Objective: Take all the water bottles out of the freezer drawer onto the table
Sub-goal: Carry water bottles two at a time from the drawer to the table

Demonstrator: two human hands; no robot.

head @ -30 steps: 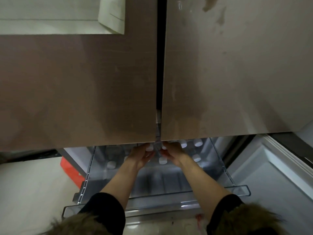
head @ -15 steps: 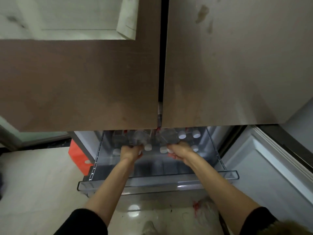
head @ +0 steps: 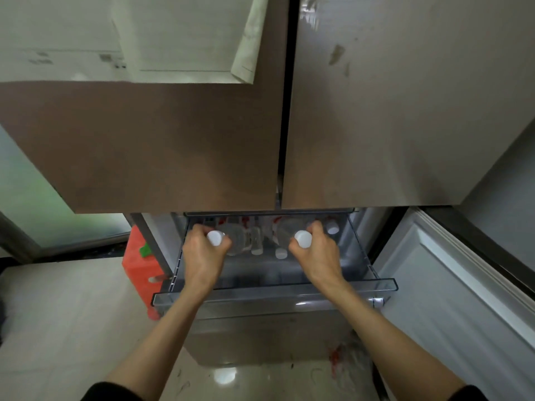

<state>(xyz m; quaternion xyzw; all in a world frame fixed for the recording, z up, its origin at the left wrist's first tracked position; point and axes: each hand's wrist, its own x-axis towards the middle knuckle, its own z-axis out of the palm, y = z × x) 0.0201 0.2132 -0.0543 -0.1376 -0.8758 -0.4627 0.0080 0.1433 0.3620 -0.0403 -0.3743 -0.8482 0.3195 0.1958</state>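
Down nearest to me, my two bare forearms come out of dark sleeves over the glossy pale tiled floor (head: 72, 328) and reach into the pulled-out clear plastic freezer drawer (head: 275, 296), whose front rim crosses under both wrists. My left hand (head: 202, 253) has its fingers curled round the neck of a clear plastic water bottle with a white cap (head: 215, 238), the cap showing above my knuckles. My right hand (head: 317, 251) grips a second clear white-capped water bottle (head: 302, 239) the same way, held up at the drawer's right side. Between my hands, lower in the drawer, two more white-capped bottles (head: 280, 253) stand upright, and another white cap (head: 332, 227) shows just beyond my right hand near the back corner; red labels are blurred behind them. Left of the drawer sits an orange-red plastic crate (head: 139, 264) on the floor. To the right, the open white inner face of a lower fridge door (head: 463, 285) angles away. Above everything, two closed brown metallic fridge doors (head: 173, 140) meet at a dark seam
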